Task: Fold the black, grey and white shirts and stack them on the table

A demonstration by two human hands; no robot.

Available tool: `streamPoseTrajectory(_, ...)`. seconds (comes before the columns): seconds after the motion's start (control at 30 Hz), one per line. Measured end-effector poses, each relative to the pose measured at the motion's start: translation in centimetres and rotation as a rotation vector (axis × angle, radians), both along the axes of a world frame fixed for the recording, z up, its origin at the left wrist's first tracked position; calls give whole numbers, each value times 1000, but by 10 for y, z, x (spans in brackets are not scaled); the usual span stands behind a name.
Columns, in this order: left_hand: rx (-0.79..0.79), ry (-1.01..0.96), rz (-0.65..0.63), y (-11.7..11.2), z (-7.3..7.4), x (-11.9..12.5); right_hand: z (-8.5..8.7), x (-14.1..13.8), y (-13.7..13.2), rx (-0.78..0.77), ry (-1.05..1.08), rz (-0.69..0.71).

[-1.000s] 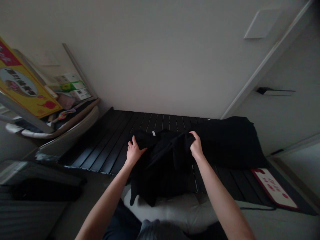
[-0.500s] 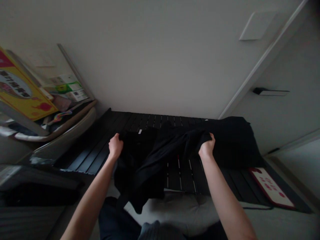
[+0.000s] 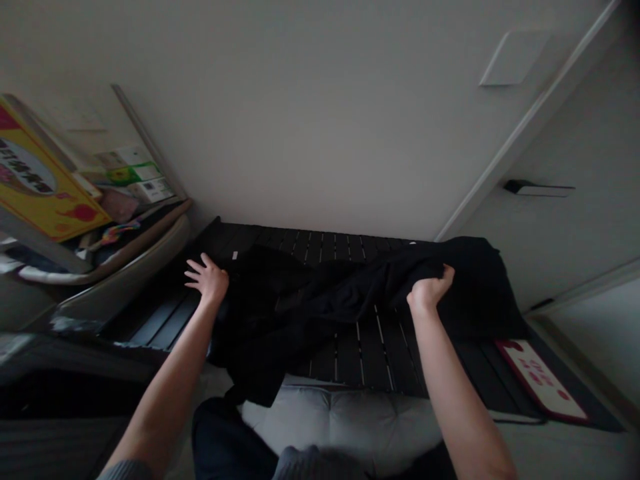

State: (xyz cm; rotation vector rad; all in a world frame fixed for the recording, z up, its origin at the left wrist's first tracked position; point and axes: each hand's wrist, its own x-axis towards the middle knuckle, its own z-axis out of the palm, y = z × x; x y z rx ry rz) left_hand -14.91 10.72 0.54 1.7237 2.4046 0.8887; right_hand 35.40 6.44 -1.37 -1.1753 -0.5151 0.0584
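Black cloth garment (image 3: 300, 307) lying across the slatted black platform (image 3: 370, 353). Left hand (image 3: 207, 280): fingers apart, just beside the cloth. Right hand (image 3: 429, 292): fingers clamped on it. Apparent step: spreading the cloth; a fresh left grip seems called for.

A room in a home, white door (image 3: 575, 120) with lever handle (image 3: 539, 189), black slatted platform (image 3: 380, 353), tufted cushion (image 3: 340, 420)

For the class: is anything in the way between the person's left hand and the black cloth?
Nothing visible is. The open left hand is right at the edge of the black cloth, and only the dark slats show beside it.
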Motion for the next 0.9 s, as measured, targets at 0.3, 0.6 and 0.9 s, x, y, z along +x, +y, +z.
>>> streamPoseTrajectory(0.3, -363, 109, -490, -2, -43, 94, 13, -40, -9, -144, -108, 159)
streamPoseTrajectory(0.6, -273, 196, -422, -2, -71, 57, 19, -45, -14, -175, -188, 175)
streamPoseTrajectory(0.9, -335, 236, -276, -18, -50, -31, 17, -37, -22, -154, -198, 98)
